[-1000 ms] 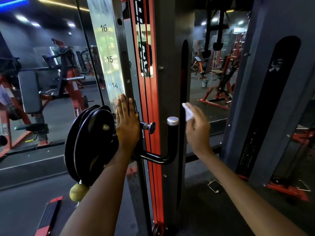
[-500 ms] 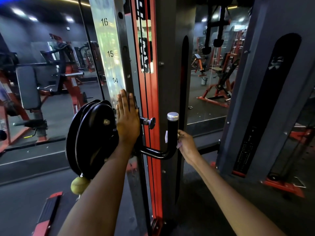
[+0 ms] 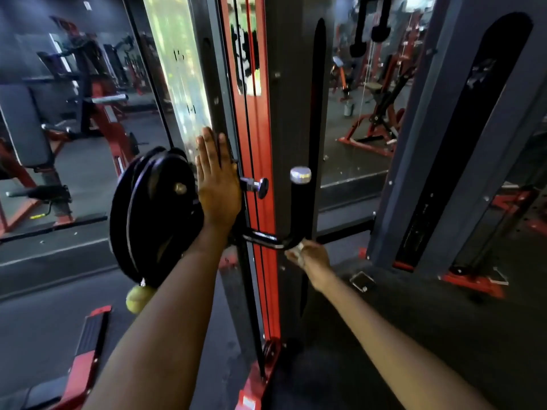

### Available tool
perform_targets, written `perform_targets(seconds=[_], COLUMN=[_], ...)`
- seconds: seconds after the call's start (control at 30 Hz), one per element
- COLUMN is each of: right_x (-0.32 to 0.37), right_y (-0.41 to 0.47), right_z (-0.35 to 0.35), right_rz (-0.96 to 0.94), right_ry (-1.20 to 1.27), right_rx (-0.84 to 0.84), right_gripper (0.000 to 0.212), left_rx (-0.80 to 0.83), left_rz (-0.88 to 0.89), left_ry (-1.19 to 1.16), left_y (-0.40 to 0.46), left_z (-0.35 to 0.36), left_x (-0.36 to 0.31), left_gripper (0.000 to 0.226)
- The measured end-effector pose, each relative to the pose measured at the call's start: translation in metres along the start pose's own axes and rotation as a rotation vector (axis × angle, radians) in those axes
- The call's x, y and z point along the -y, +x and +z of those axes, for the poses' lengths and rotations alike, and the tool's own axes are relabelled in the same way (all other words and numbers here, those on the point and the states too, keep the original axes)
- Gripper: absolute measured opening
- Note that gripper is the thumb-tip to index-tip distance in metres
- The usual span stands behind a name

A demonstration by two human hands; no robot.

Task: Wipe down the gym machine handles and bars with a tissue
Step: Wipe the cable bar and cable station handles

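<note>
White tissue (image 3: 299, 253) pinched in right hand (image 3: 310, 257), pressed under bend of black J-shaped handle (image 3: 291, 229). Left hand (image 3: 217, 184) flat, fingers straight, against numbered upright (image 3: 183, 93), just right of black weight plates (image 3: 154, 211). Silver cap (image 3: 300, 174) tops handle. Yellow ball (image 3: 137, 298) hangs below plates, nearer.

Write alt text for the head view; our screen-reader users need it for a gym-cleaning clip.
The right hand pinches a white tissue against the bend of a black J-shaped handle on a red and black gym machine. The left hand lies flat on the upright beside black weight plates. Other machines stand behind.
</note>
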State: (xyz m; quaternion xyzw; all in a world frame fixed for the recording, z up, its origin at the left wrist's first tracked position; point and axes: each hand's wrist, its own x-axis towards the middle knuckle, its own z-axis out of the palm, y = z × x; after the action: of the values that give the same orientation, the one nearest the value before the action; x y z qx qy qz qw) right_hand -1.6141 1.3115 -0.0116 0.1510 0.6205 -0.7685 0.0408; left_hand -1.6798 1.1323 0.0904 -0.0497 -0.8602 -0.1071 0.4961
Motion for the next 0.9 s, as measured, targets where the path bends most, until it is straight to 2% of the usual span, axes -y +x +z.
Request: perform_targets(seconds=[0.13,0.2,0.27,0.4,0.47,0.6,0.73,0.9], right_x=[0.026,0.033,0.047,0.078,0.09,0.103,0.094,0.045], right_y=[-0.002,-0.011,-0.03,-0.073,-0.095,-0.157,-0.231,-0.294], right_z=[-0.026,-0.045,-0.067,-0.11,-0.135,-0.192,-0.242,-0.307], right_rz=[-0.102,-0.177,-0.265,-0.44,-0.485,-0.474,-0.428,-0.414], right_ry=[-0.194,-0.3,-0.447,-0.795,-0.888,-1.036,-1.171,-1.268], right_rx=[-0.089,-0.107,-0.158,-0.261,-0.311,-0.426,-0.507,-0.649], right_gripper=[0.012,0.019,0.021,0.033,0.037,0.011,0.017,0.021], left_rx=[0.09,0.15,0.173,0.108,0.148,0.431,0.648,0.867], left_rz=[-0.111,-0.248,-0.292,-0.119,-0.078,-0.032,0.053,0.124], left_ry=[-0.077,-0.178,-0.291,-0.391,-0.412,-0.431,-0.413,-0.392], left_y=[0.001,-0.012,-0.032,-0.064,-0.074,-0.102,-0.146,-0.215], left_z=[-0.011,-0.022,-0.039,-0.077,-0.092,-0.129,-0.164,-0.187], left_x=[-0.015,-0.035,-0.064,-0.131,-0.164,-0.238,-0.301,-0.36], left_gripper=[0.066,0.061,0.057,0.054,0.055,0.05,0.04,0.045])
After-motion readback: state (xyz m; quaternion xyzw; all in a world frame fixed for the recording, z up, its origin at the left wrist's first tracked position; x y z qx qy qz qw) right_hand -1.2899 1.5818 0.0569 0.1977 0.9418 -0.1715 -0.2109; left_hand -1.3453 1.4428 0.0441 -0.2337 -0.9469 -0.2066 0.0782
